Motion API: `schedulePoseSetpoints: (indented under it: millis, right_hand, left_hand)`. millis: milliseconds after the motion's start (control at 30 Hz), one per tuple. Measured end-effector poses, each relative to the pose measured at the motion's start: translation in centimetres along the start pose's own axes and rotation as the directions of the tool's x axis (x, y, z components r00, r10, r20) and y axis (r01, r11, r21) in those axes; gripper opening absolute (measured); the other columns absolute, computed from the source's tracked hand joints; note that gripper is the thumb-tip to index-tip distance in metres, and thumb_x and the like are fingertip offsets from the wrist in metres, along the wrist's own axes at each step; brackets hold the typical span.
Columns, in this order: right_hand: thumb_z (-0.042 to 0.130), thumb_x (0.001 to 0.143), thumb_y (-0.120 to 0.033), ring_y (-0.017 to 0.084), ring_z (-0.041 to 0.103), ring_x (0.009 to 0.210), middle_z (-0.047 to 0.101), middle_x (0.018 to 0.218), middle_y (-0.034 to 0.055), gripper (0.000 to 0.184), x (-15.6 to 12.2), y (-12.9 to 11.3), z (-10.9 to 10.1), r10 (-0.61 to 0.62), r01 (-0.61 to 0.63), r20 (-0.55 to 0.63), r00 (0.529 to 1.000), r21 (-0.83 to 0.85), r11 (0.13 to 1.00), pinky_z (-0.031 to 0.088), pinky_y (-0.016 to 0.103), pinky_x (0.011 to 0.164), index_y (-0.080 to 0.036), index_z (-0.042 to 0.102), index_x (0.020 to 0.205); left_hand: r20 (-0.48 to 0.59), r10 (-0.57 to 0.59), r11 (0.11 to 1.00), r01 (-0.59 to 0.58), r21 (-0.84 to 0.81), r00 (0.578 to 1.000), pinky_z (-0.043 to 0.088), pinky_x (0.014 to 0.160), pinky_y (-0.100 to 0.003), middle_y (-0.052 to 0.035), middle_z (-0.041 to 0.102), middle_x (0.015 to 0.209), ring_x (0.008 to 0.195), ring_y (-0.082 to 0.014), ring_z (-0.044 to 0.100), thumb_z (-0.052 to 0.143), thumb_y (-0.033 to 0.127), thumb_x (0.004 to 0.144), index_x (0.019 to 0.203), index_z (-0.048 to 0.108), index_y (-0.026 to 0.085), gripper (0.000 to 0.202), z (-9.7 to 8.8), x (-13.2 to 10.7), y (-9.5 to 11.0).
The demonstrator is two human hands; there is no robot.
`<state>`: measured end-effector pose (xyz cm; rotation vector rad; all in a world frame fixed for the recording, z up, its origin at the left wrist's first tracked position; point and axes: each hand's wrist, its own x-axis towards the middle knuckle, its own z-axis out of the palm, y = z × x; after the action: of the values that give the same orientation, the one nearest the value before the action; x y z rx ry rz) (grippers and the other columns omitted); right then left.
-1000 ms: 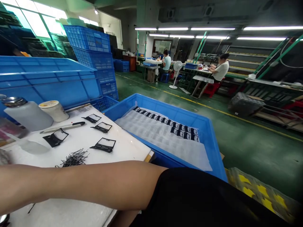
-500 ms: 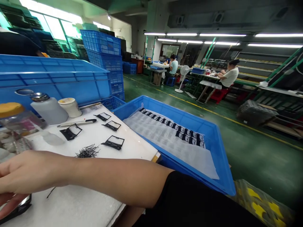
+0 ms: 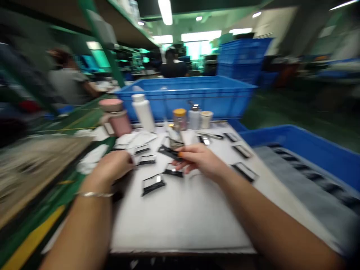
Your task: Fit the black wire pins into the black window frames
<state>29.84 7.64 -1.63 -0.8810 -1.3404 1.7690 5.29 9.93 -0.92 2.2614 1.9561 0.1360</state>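
Note:
The whole view is smeared by motion. My right hand pinches the end of a tilted black frame piece above the white work board. Just below the fingers, another black frame with a window lies on the board. At the board's left edge, my left hand is curled closed, its fingertips turned away; anything inside it is hidden. Nearest it are a small black frame and a larger black frame. More frames lie along the right side.
Along the back stand a pink container, a white bottle, a yellow-lidded jar, a pump bottle and a cream tub. A large blue crate rises behind. Right is a blue bin with parts on sheeting.
The view has swung left from the right-hand bin to the board. My right hand now shows in the middle with a black frame piece, and my left hand has come into view.

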Motion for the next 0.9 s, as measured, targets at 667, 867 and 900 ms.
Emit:
schedulePoseSetpoints:
  millis: [667, 867, 900]
  right_hand:
    - [0.078, 0.074, -0.029, 0.024, 0.07, 0.078, 0.072, 0.092, 0.0128, 0.025, 0.5, 0.9, -0.8, 0.045, -0.052, -0.126, 0.991, -0.053, 0.997, 0.056, 0.017, 0.049, -0.018, 0.073, 0.096]
    - [0.074, 0.078, -0.027, 0.022, 0.07, 0.076, 0.071, 0.095, 0.0141, 0.025, 0.5, 0.7, -0.4, 0.036, -0.042, -0.086, 0.996, -0.06, 0.997, 0.054, 0.016, 0.049, -0.013, 0.071, 0.098]
    - [0.072, 0.081, -0.027, 0.021, 0.07, 0.077, 0.071, 0.096, 0.0143, 0.024, 0.5, 0.7, -0.3, 0.037, -0.042, -0.065, 0.997, -0.064, 0.997, 0.054, 0.015, 0.05, -0.012, 0.071, 0.1]
  left_hand:
    - [0.122, -0.082, 0.993, 0.092, -0.076, 0.989, 0.041, 0.061, -0.026, -0.006, 0.067, 0.069, 0.066, -0.0184, 0.059, 0.065, 0.004, 0.059, 0.064, 0.071, 0.016, 0.015, -0.5, -1.2, -3.5]
    - [0.147, 0.145, 0.922, -0.08, -0.378, 0.978, 0.042, 0.058, -0.019, -0.0012, 0.068, 0.074, 0.067, -0.0127, 0.06, 0.066, 0.017, 0.073, 0.08, 0.071, 0.016, 0.009, -1.5, -1.4, -3.1]
    - [0.121, 0.182, 0.888, -0.11, -0.447, 0.976, 0.043, 0.059, -0.019, -0.0016, 0.069, 0.077, 0.069, -0.0123, 0.06, 0.065, 0.02, 0.076, 0.085, 0.071, 0.016, 0.012, -1.6, -1.5, -2.5]
